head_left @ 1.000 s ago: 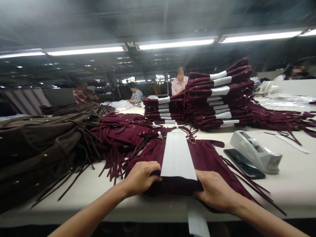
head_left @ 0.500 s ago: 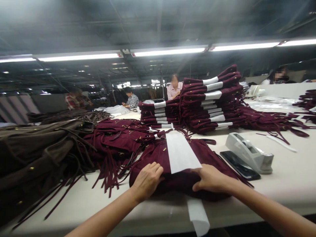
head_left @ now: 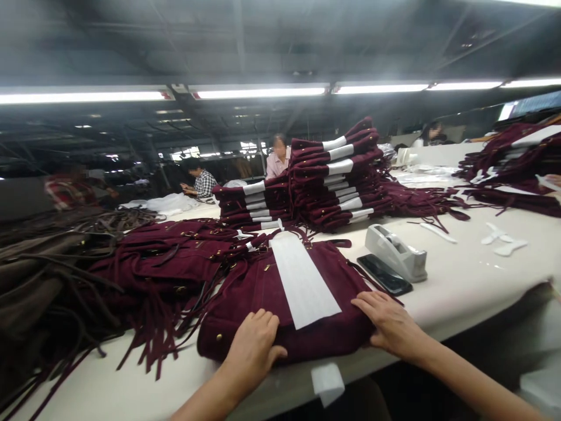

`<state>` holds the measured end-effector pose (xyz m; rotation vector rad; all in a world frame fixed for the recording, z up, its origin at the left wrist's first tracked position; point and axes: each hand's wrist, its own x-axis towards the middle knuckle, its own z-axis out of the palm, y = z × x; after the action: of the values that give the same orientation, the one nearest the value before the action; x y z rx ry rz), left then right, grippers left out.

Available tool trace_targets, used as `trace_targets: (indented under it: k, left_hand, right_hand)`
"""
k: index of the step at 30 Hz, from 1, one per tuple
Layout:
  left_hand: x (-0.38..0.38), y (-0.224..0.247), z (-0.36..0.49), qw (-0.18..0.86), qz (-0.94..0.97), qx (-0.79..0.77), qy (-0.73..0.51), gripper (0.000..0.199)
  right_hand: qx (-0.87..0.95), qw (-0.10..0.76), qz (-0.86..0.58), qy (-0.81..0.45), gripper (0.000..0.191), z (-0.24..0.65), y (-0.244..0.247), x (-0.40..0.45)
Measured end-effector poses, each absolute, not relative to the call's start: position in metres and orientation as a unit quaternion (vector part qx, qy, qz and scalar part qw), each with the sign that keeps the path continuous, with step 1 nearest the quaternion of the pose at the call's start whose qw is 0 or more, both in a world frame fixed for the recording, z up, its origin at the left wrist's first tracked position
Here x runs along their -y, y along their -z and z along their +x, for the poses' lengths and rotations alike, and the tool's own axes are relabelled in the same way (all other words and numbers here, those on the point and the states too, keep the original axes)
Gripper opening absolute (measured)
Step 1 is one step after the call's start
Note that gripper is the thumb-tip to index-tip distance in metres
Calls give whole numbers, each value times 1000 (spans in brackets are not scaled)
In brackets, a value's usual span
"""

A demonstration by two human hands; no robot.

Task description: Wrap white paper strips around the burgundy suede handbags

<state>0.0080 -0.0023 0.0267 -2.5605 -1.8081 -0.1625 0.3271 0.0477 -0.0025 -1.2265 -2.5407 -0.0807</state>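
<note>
A maroon fabric bag [head_left: 236,298] with small brass studs lies flat in front of me at the table's near edge. Over its middle runs a white paper strip [head_left: 302,280], and a curled white end [head_left: 328,383] hangs below the front edge. My left hand [head_left: 254,345] is closed on the bag's near edge, left of the strip, fingers on top and thumb at the front. At the bag's right near corner, my right hand [head_left: 390,321] grips the fabric, with fingers on top and thumb lower down.
A grey tape dispenser [head_left: 397,251] and a black phone [head_left: 383,273] sit right of the bag. Behind stand stacks of maroon bags [head_left: 337,181] with white bands. More maroon bags [head_left: 162,257] and dark brown ones [head_left: 39,292] lie left. White plastic pieces [head_left: 504,237] lie right.
My right hand has moved from beside the strip to the bag's right corner. The strip now lies flatter, and its lower end hangs shorter. The view has turned right.
</note>
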Motion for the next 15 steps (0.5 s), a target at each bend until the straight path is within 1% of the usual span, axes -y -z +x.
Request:
trace_targets:
  k: [1,2,4,6,7,8,10,11,13,15]
  left_hand:
    - [0,-25,11,13,-812,582,48,11]
    - [-1,-24,12,22,-810,584,47,9]
    - [-3,-27,5,24,-808,586,54,10]
    - [3,-38,-14,5,-798,596,88,10]
    - [8,-45,-25,-10,-791,602,110,11]
    - [14,-54,-37,-29,-786,603,132,12]
    - [27,-67,-55,-58,-788,592,160,14]
    - [32,-70,-61,-56,-795,581,167,14]
    - [35,-67,-66,-8,-809,558,187,14]
    - [30,-54,-65,82,-816,536,200,16]
  right_hand:
    - [888,167,-428,13,56,327,-3,-48]
    - [886,173,-430,-1,48,326,-9,-47]
    - [876,191,-441,-31,35,320,-23,-39]
    - [864,208,-444,-116,20,312,-37,-27]
    - [855,209,-435,-190,16,308,-43,-20]
    - [841,202,-420,-274,17,305,-48,-14]
    - [800,182,-382,-425,32,301,-54,-7]
    - [777,175,-366,-481,38,299,-55,-7]
    - [740,178,-347,-548,43,295,-52,-16]
    - [727,187,-340,-567,43,289,-46,-30]
